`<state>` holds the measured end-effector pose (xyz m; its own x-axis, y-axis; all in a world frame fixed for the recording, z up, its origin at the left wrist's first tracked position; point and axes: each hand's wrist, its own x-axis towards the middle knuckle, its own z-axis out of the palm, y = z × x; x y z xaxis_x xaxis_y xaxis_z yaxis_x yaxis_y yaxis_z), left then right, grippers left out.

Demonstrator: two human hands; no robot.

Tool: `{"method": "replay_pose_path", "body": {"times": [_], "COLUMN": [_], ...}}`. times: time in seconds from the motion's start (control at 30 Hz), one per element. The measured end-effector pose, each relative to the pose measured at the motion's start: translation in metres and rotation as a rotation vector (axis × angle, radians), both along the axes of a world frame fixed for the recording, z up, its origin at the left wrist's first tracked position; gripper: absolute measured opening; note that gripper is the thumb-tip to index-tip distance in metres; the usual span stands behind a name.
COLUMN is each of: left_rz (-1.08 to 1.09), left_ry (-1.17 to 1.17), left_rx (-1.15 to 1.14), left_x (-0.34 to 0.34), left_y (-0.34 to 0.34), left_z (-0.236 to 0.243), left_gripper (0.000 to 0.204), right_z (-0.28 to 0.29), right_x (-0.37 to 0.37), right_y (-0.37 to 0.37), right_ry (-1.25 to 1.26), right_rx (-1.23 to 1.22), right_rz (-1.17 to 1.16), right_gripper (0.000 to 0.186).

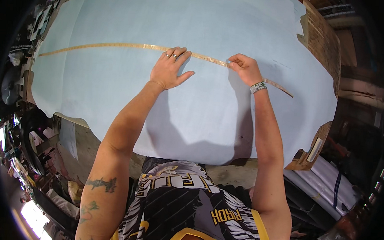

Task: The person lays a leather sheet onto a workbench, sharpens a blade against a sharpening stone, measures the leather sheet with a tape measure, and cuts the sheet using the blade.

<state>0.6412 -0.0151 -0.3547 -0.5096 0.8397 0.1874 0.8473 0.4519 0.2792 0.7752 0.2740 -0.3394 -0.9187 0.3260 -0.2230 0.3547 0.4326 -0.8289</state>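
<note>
A yellowish tape measure [105,45] runs across a large pale blue sheet [195,18] with an irregular, hide-like outline. My left hand [170,68] rests flat on the sheet with fingers stretched over the tape and thumb out to the side; two rings show on its fingers. Farther right, my right hand [246,69] has thumb and forefinger pinched together at the tape, its other fingers curled. Beyond that wrist, the tape's free end comes out and slants toward the near right. Whether a small object is also between the right fingertips cannot be made out.
Beneath the sheet is a worn wooden table [323,44], showing at the right edge. Silvery rolls [331,184] lie at the lower right. Assorted clutter [39,144] crowds the left side. My body is close against the table's near edge.
</note>
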Motion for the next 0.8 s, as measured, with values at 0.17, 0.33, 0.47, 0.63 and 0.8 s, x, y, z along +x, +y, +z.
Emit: {"method": "replay_pose_path", "body": {"times": [0.17, 0.33, 0.47, 0.63, 0.8], "left_rz": [-0.011, 0.000, -0.001, 0.015, 0.021], "left_ry": [-0.004, -0.027, -0.023, -0.003, -0.037], "left_rx": [0.022, 0.028, 0.023, -0.023, -0.023], "left_x": [0.000, 0.000, -0.001, 0.000, 0.001], "left_y": [0.001, -0.001, 0.000, -0.002, -0.001], "left_z": [-0.001, -0.001, 0.000, -0.001, 0.001], "left_gripper": [0.062, 0.063, 0.063, 0.061, 0.061], "right_z": [-0.004, -0.004, -0.003, 0.004, 0.002], "right_x": [-0.003, -0.003, -0.003, -0.008, -0.009], "right_y": [0.005, 0.005, 0.002, -0.005, -0.003], "right_ry": [0.023, 0.033, 0.057, 0.040, 0.048], "right_rx": [0.091, 0.113, 0.117, 0.224, 0.222], "right_rz": [0.070, 0.121, 0.100, 0.159, 0.164], "right_gripper": [0.015, 0.014, 0.012, 0.010, 0.009]}}
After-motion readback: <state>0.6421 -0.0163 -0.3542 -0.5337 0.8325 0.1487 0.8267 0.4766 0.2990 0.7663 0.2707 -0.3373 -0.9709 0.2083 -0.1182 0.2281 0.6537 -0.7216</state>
